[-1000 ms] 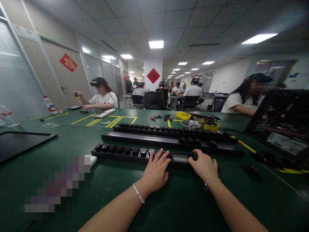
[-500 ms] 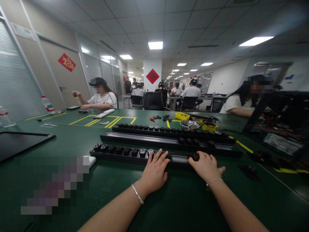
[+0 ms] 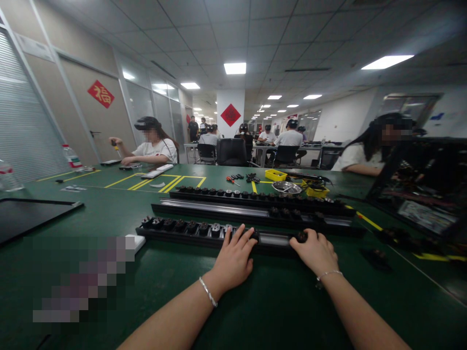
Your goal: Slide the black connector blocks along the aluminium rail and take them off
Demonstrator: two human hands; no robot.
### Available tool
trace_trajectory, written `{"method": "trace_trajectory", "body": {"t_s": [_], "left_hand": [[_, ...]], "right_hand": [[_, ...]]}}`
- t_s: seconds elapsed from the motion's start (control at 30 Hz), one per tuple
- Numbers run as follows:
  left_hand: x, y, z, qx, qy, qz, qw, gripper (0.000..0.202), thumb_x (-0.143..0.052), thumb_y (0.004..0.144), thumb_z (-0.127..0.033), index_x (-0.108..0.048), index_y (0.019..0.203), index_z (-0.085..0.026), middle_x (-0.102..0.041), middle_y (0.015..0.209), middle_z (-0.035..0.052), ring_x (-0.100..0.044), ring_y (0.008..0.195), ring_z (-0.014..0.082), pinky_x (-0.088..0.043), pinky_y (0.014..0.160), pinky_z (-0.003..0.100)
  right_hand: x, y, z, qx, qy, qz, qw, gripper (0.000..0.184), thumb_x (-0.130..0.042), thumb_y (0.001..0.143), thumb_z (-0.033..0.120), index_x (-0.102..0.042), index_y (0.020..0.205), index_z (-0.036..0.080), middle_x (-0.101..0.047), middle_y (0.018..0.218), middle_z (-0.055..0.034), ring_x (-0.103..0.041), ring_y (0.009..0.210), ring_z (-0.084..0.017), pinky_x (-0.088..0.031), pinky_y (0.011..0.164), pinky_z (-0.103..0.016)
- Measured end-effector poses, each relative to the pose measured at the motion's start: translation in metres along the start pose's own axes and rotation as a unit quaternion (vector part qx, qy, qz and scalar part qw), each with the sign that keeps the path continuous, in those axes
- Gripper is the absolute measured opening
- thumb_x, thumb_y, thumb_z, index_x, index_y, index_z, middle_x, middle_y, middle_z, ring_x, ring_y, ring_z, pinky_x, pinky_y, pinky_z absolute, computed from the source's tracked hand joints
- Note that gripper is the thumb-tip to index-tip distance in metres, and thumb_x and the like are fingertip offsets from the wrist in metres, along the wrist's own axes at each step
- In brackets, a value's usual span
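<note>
A long black rail with a row of black socket modules lies nearest me on the green table. My left hand rests on it, fingers stretched flat over the modules near the middle. My right hand sits to the right on the same rail, fingers curled around a small black module at a bare silver stretch of the rail. Both wrists wear thin bracelets.
Two more black rails lie parallel behind. Beyond them are a yellow box, a metal dish and scissors. A black tray is at left, a dark monitor-like frame at right. People sit across the table and at both sides.
My right hand has slid a little to the right along the near rail with the black module. My left hand has stayed in place.
</note>
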State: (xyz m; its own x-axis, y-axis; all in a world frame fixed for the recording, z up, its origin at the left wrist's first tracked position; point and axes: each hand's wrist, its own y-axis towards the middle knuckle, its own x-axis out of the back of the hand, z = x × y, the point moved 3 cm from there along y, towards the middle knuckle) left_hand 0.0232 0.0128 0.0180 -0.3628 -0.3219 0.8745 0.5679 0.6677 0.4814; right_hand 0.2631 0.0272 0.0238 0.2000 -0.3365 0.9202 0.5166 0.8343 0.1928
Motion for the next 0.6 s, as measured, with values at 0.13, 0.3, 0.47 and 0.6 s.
{"method": "trace_trajectory", "body": {"t_s": [0.13, 0.3, 0.47, 0.6], "left_hand": [[-0.0007, -0.0001, 0.0005, 0.001, -0.004, 0.001, 1.000, 0.044, -0.050, 0.082, -0.028, -0.045, 0.125, -0.025, -0.032, 0.145, 0.0025, -0.015, 0.137, 0.0247, -0.007, 0.111, 0.055], [-0.0010, -0.0003, 0.0008, 0.003, -0.004, 0.004, 1.000, 0.043, -0.049, 0.082, -0.028, -0.044, 0.125, -0.025, -0.031, 0.146, 0.0013, -0.014, 0.137, 0.0243, -0.006, 0.112, 0.054], [-0.0011, -0.0005, 0.0009, 0.003, -0.002, 0.005, 1.000, 0.043, -0.049, 0.082, -0.028, -0.044, 0.125, -0.025, -0.031, 0.146, 0.0008, -0.014, 0.137, 0.0240, -0.006, 0.112, 0.054], [-0.0022, -0.0005, 0.0013, 0.002, -0.001, 0.008, 1.000, 0.043, -0.049, 0.082, -0.030, -0.044, 0.125, -0.026, -0.030, 0.146, 0.0002, -0.013, 0.137, 0.0239, -0.007, 0.112, 0.055]], "right_hand": [[0.0025, -0.0010, 0.0019, -0.013, -0.002, 0.012, 1.000, 0.062, -0.039, 0.072, 0.055, -0.049, 0.120, 0.017, -0.048, 0.117, -0.0164, -0.045, 0.110, -0.036, -0.037, 0.087, -0.047], [0.0049, -0.0013, 0.0016, -0.011, 0.006, 0.021, 1.000, 0.058, -0.037, 0.074, 0.051, -0.047, 0.120, 0.017, -0.048, 0.119, -0.0160, -0.046, 0.109, -0.036, -0.038, 0.086, -0.045], [0.0030, 0.0031, -0.0030, 0.008, 0.004, 0.006, 1.000, 0.053, -0.037, 0.076, 0.045, -0.046, 0.120, 0.016, -0.051, 0.117, -0.0167, -0.048, 0.108, -0.034, -0.040, 0.085, -0.042], [0.0011, 0.0077, -0.0070, 0.020, 0.001, 0.008, 1.000, 0.054, -0.038, 0.075, 0.044, -0.047, 0.119, 0.015, -0.053, 0.115, -0.0177, -0.048, 0.109, -0.033, -0.041, 0.084, -0.042]]}}
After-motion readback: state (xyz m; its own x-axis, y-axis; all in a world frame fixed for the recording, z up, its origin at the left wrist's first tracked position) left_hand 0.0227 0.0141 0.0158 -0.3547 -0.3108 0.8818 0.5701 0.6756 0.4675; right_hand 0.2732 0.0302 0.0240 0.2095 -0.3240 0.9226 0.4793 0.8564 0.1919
